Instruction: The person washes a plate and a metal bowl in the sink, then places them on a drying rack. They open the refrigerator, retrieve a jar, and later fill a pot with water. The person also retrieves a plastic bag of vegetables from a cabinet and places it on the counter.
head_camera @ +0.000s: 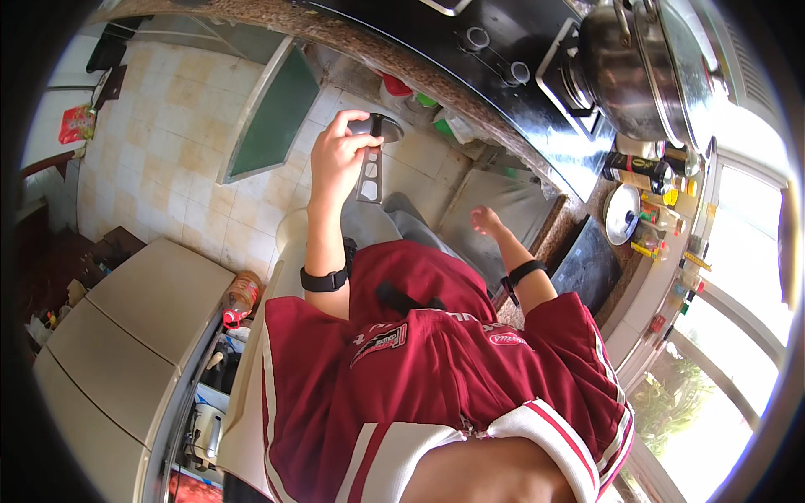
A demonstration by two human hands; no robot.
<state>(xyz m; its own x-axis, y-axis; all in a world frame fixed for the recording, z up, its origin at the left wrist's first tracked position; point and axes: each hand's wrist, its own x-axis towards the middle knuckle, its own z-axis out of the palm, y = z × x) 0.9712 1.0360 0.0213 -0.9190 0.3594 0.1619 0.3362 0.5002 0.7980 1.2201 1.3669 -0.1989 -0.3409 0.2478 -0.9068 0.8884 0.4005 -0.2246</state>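
My left hand [343, 151] is raised in front of me, its thumb and fingers closed on a metal ladle [369, 182]. The ladle's round dark bowl is beside my fingertips, and its flat handle with cut-out holes points down towards my lap. My right hand [486, 220] hangs in the air at the right, fingers loosely bent and nothing visible in it. Farther off at the upper right, a large steel pot [629, 75] with a glass lid stands on the black gas stove [497, 63]. Both my wrists carry black straps.
A stone counter edge [402, 53] runs below the stove. A green cabinet door [273, 119] sticks out above the tiled floor. Right of me are a black flat panel [585, 264], a round lid [621, 214] and several bottles by the window. A large plastic bottle [242, 295] and a refrigerator [126, 352] are at left.
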